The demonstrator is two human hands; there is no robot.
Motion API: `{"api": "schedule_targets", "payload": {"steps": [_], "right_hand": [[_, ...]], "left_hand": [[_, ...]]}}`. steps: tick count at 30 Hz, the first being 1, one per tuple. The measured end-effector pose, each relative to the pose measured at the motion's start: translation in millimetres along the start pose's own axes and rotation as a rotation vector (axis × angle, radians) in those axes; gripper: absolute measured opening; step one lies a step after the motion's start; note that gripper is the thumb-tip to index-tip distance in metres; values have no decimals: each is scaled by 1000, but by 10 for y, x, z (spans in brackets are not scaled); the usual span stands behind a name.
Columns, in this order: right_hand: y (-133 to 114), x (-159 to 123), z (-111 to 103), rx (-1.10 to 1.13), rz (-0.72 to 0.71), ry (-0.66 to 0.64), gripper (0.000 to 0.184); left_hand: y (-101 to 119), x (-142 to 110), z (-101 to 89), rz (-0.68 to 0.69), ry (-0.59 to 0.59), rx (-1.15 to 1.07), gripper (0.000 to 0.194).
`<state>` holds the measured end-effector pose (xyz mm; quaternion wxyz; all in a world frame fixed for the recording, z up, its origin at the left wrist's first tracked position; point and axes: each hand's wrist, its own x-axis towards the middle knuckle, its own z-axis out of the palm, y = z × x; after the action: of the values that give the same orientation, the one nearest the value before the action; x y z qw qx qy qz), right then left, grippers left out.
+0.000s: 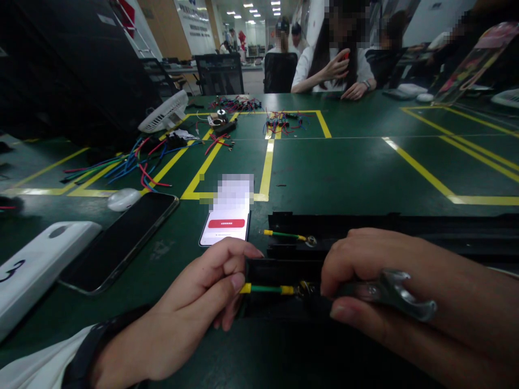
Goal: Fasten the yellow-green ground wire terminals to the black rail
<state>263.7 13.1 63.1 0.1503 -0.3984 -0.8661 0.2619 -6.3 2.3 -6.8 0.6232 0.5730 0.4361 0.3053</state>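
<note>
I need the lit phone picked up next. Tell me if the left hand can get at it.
Probably yes: the lit phone lies flat just beyond the left hand, nothing between them, but that hand pinches a green wire.

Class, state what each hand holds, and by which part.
Left hand pinches the green-yellow wire at its near end; right hand grips a metal tool mid-handle.

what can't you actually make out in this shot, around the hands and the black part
Head view only:
- Tip of the tool in the right hand: hidden behind the fingers.
- Ring terminal of the green-yellow wire pinched by the left hand: in shadow, too dark to tell if fastened.
- Black housing: cut off by the right edge.
- Lit phone: upper screen blurred out.
- Far wire bundles: too small.
</note>
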Motion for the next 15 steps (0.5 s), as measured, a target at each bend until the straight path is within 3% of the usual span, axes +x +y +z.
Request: {"api": "schedule_targets", "payload": {"steps": [15], "right_hand": [[-38,29,-18,61,69,-126,10]], "left_hand": [[11,-11,-9,-3,9,42,23]]}}
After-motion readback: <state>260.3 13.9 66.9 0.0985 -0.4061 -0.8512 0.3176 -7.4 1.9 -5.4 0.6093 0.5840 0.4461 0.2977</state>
